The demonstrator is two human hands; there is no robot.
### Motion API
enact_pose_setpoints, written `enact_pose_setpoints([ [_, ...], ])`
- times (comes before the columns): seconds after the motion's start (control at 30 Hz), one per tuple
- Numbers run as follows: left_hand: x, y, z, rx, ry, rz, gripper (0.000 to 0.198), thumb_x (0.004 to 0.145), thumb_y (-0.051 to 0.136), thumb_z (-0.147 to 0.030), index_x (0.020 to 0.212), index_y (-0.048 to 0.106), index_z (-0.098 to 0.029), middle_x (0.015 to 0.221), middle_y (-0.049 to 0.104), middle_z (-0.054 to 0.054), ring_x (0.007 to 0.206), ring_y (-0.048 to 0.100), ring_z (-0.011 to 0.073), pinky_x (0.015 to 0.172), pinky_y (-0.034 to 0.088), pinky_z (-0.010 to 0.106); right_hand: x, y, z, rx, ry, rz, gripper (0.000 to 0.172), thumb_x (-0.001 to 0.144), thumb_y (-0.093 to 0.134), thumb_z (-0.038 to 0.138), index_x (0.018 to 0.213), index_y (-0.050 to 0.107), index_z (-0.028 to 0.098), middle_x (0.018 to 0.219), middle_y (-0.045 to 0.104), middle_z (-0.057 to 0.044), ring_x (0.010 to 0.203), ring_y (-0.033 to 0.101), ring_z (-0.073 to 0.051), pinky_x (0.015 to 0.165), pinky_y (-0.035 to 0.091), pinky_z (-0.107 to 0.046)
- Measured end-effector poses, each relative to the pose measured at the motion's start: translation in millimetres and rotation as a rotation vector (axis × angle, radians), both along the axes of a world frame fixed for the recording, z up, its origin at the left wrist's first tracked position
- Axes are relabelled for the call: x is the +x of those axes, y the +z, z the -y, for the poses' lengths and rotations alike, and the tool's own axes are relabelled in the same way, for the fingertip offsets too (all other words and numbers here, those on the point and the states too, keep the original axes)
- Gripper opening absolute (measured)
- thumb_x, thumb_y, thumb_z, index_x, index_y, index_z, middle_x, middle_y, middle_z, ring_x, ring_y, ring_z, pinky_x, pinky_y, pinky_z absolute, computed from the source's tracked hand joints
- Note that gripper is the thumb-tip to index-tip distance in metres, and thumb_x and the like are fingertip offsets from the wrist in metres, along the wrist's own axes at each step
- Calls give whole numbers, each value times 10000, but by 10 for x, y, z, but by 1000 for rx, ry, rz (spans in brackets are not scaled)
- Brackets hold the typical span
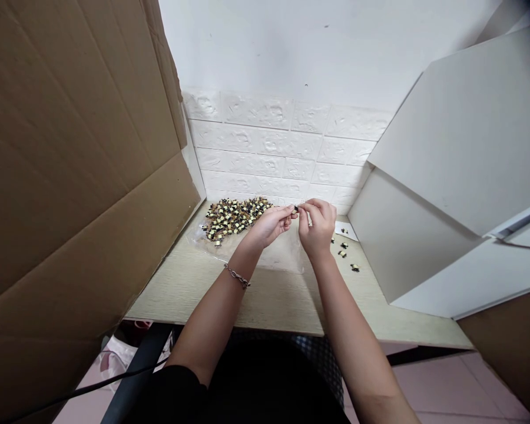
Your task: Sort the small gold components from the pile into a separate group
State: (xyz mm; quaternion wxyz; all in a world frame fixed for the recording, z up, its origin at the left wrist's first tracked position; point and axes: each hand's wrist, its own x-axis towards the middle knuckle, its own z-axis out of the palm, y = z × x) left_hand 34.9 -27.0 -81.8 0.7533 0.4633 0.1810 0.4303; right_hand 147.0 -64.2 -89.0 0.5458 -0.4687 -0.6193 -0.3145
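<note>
Big cardboard sheet (70, 165) walls off the left, white boards (459, 176) box in the right, and there's a pale wooden desk (269, 300) in between. On it is a clear plastic sheet (282, 256) with a heap of little black-and-tan components (236, 217) at the far left. The left hand (269, 227) and right hand (318, 227) meet just above the desk, fingertips of both pinching one small dark part (295, 209). A few loose pieces (344, 250) lie just right of the right hand.

Matt pale wood-grain table (274, 294); brown matt cardboard (70, 165); clear glossy plastic sheet (282, 256); metal chain bracelet (237, 275); embossed white wall (269, 147).
</note>
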Motion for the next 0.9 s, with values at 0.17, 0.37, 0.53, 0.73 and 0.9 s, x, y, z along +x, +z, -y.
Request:
enact_pose_setpoints([
  [0.17, -5, -7, -14, -73, -18, 52, 117, 729, 583, -223, 727, 549, -110, 675, 564, 3, 521, 470, 28, 549, 363, 170, 14, -20, -15, -41, 28, 15, 131, 788, 458, 202, 789, 589, 198, 829, 595, -39, 835, 515, -161, 795, 384, -323],
  [0.37, -11, -24, -34, -170, -162, 175, 118, 784, 509, -207, 712, 529, -116, 658, 550, 1, 518, 474, 34, 538, 382, 167, 16, -28, -17, -46, 31, 5, 136, 792, 457, 213, 784, 591, 193, 823, 596, -41, 831, 505, -157, 789, 371, -316],
  [0.53, -2, -6, -6, -223, -258, 201, 176, 817, 461, -247, 730, 532, -112, 643, 532, 10, 528, 476, 50, 561, 405, 186, -10, -18, 6, -14, -3, -29, 129, 785, 473, 234, 758, 595, 204, 790, 590, -31, 800, 499, -156, 759, 357, -314],
  [0.73, 23, -4, 4, -219, -223, 196, 211, 838, 417, -249, 720, 528, -114, 649, 540, 20, 536, 485, 58, 576, 410, 199, -20, -21, 8, -19, -11, -31, 135, 788, 471, 240, 744, 594, 208, 786, 583, -31, 799, 489, -157, 755, 345, -317],
  [0.9, 60, -41, -21, -195, -178, 191, 199, 828, 438, -254, 713, 524, -116, 650, 539, 10, 539, 486, 54, 577, 403, 194, -5, -32, -8, -43, -16, -28, 139, 791, 464, 251, 748, 590, 211, 784, 572, -29, 801, 479, -158, 758, 330, -318],
])
